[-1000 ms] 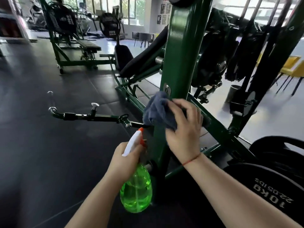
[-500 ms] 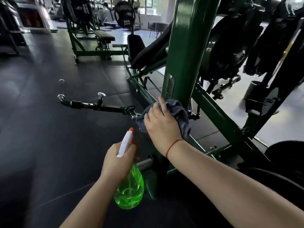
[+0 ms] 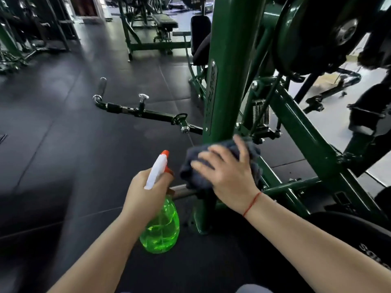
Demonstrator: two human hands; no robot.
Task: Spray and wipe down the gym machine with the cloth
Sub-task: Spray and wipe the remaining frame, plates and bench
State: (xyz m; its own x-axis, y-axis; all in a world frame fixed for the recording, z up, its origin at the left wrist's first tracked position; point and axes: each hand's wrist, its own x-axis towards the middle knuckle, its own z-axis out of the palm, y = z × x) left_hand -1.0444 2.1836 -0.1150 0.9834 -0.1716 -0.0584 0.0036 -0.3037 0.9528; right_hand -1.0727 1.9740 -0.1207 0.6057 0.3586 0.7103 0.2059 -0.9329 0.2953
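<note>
A: Black rubber gym floor (image 3: 63, 144). Soft blue-grey cloth (image 3: 190, 172) low on green painted steel upright post (image 3: 230, 81), pressed there by right hand (image 3: 228, 176), fingers spread flat.

B: Limp, light; best palmed bunched. Left hand (image 3: 143, 193) wrapped round translucent green plastic spray bottle (image 3: 160, 229), left of post. Versus half a second back: cloth lower on post.

This is a gym. A dark rubber-tiled floor (image 3: 63, 123) carries weight-training machines with green painted steel frames: a thick green upright post (image 3: 232, 60) close by, a black padded bench on a green frame (image 3: 163, 20) farther back, and a low green bar with chrome handles (image 3: 143, 112). A black round weight plate with white lettering (image 3: 349, 240) sits at the lower right, and a black padded seat (image 3: 200, 39) stands behind the post.
</note>
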